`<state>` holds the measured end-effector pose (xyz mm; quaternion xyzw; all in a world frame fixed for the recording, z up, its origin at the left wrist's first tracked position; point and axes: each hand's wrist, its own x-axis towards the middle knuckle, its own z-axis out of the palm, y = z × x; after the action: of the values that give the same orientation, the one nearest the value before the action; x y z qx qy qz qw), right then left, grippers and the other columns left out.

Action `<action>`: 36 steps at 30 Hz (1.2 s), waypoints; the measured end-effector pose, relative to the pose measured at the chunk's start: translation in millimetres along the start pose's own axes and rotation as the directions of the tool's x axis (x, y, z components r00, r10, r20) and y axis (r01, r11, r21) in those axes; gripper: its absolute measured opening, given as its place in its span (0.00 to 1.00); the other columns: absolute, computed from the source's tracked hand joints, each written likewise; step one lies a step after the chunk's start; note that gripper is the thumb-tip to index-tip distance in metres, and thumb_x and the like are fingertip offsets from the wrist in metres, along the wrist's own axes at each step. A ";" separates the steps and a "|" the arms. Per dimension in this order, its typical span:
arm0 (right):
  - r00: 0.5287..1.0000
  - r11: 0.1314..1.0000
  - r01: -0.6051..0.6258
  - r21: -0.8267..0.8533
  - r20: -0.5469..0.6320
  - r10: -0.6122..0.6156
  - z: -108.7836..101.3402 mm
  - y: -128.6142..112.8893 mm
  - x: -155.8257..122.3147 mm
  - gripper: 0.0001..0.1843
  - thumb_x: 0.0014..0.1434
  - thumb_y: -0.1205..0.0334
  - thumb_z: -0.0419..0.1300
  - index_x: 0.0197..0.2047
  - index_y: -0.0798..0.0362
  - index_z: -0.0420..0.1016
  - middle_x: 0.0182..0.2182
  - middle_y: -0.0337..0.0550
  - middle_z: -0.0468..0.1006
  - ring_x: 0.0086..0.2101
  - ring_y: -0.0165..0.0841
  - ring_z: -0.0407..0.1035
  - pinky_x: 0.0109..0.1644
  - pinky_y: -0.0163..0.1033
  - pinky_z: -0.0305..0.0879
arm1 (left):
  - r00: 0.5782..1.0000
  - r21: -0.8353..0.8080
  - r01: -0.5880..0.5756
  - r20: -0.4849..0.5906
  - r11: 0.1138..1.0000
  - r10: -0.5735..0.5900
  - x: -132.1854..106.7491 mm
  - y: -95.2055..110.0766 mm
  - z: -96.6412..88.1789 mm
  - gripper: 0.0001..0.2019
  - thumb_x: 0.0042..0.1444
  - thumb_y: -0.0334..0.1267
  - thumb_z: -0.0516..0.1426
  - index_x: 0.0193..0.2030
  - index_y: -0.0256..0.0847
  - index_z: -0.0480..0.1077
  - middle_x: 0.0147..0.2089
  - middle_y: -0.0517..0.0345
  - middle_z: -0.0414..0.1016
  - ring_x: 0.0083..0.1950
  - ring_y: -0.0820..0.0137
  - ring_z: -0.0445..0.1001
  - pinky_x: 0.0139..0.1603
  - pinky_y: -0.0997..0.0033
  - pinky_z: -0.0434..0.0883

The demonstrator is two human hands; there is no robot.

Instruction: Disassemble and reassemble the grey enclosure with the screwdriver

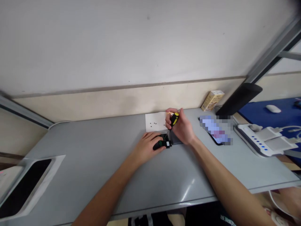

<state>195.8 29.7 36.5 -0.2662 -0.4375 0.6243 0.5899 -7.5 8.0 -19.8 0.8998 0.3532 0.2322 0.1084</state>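
Yellow-and-black screwdriver [173, 121] — one, right hand [181, 127] clamped around its handle, shaft tilted down-left onto one small black device [162, 142]. Left hand [147, 146] flat, fingers together, pinning device near the table's [94, 163] far edge. About five screws [154, 123] on one white paper [156, 121].

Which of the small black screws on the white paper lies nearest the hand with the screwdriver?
The rightmost screw, closest to the right hand; the others lie farther left.

no text can be read; the carton's [212, 100] print is too blurred.
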 end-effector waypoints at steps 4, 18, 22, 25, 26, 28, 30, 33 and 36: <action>1.000 1.000 -0.002 0.016 0.023 0.002 -5.2 -3.9 -2.3 0.20 0.59 0.41 0.66 0.38 0.48 0.70 0.39 0.41 0.71 0.35 0.32 0.70 0.40 0.40 0.67 | 1.000 0.015 -0.012 0.012 1.000 0.012 0.3 0.3 -0.6 0.13 0.65 0.46 0.61 0.54 0.48 0.73 0.62 0.55 0.74 0.63 0.60 0.71 0.64 0.54 0.67; 1.000 0.999 -0.011 0.036 0.003 0.011 -5.7 -10.4 -2.0 0.20 0.60 0.42 0.65 0.32 0.49 0.68 0.37 0.41 0.70 0.35 0.32 0.69 0.42 0.41 0.68 | 0.999 0.000 -0.015 0.033 1.000 0.015 1.3 1.3 -2.8 0.13 0.66 0.46 0.60 0.55 0.48 0.73 0.62 0.54 0.74 0.63 0.60 0.71 0.64 0.53 0.67; 0.999 0.998 -0.015 -0.067 -0.049 0.011 -7.5 -5.2 -2.9 0.27 0.54 0.40 0.70 0.32 0.48 0.59 0.35 0.38 0.72 0.30 0.31 0.70 0.36 0.40 0.68 | 0.999 -0.001 -0.021 0.032 1.000 0.021 1.6 1.6 -3.6 0.13 0.67 0.46 0.60 0.55 0.48 0.74 0.62 0.54 0.74 0.63 0.59 0.71 0.64 0.53 0.68; 0.995 0.991 0.019 -0.135 -0.092 -0.032 -6.0 2.1 -0.4 0.26 0.58 0.33 0.63 0.35 0.46 0.60 0.23 0.30 0.59 0.20 0.27 0.56 0.26 0.36 0.58 | 0.999 0.016 -0.023 0.046 1.000 0.022 2.0 2.8 -5.9 0.13 0.67 0.47 0.59 0.55 0.49 0.74 0.62 0.54 0.74 0.62 0.59 0.71 0.64 0.53 0.68; 0.994 0.988 0.039 -0.148 -0.096 -0.053 -5.7 3.6 0.5 0.26 0.60 0.30 0.59 0.37 0.45 0.63 0.22 0.30 0.57 0.20 0.28 0.55 0.26 0.37 0.58 | 0.998 0.022 -0.025 0.050 0.999 0.024 2.2 3.3 -6.7 0.13 0.67 0.47 0.59 0.55 0.49 0.74 0.62 0.54 0.74 0.62 0.59 0.71 0.64 0.53 0.68; 0.993 0.972 0.077 -0.222 -0.069 -0.095 -6.6 4.8 1.2 0.27 0.62 0.28 0.54 0.43 0.45 0.69 0.24 0.33 0.62 0.24 0.30 0.60 0.31 0.39 0.62 | 0.998 0.029 -0.031 0.055 0.999 0.030 2.5 4.3 -8.3 0.13 0.68 0.47 0.59 0.55 0.48 0.74 0.62 0.54 0.74 0.62 0.59 0.71 0.64 0.53 0.67; 0.993 0.904 0.106 -0.413 -0.012 -0.122 -10.6 4.5 0.3 0.26 0.62 0.32 0.58 0.47 0.46 0.74 0.28 0.37 0.69 0.30 0.32 0.65 0.36 0.40 0.65 | 0.998 0.034 -0.033 0.058 0.999 0.031 2.9 5.4 -9.8 0.13 0.68 0.47 0.59 0.55 0.48 0.74 0.62 0.54 0.74 0.63 0.59 0.71 0.64 0.53 0.67; 0.985 0.701 0.103 -0.705 -0.025 -0.169 -20.7 4.6 -1.7 0.21 0.60 0.39 0.65 0.40 0.49 0.77 0.27 0.38 0.71 0.28 0.31 0.61 0.35 0.39 0.61 | 0.998 0.038 -0.028 0.065 0.999 0.026 2.9 6.3 -11.3 0.13 0.68 0.46 0.58 0.55 0.47 0.73 0.62 0.54 0.74 0.63 0.59 0.70 0.65 0.53 0.67; 0.952 0.675 0.084 -0.733 -0.140 -0.271 -30.4 4.8 -0.8 0.21 0.63 0.39 0.61 0.36 0.50 0.75 0.24 0.37 0.69 0.26 0.31 0.60 0.31 0.38 0.57 | 0.996 0.024 -0.031 0.078 0.999 0.029 2.1 5.8 -11.5 0.14 0.69 0.47 0.57 0.56 0.47 0.73 0.62 0.53 0.74 0.63 0.59 0.71 0.65 0.53 0.67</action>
<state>219.3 36.4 17.8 -0.5040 -0.5965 0.3060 0.5445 -8.4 5.6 -7.0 0.9147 0.3379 0.1940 0.1070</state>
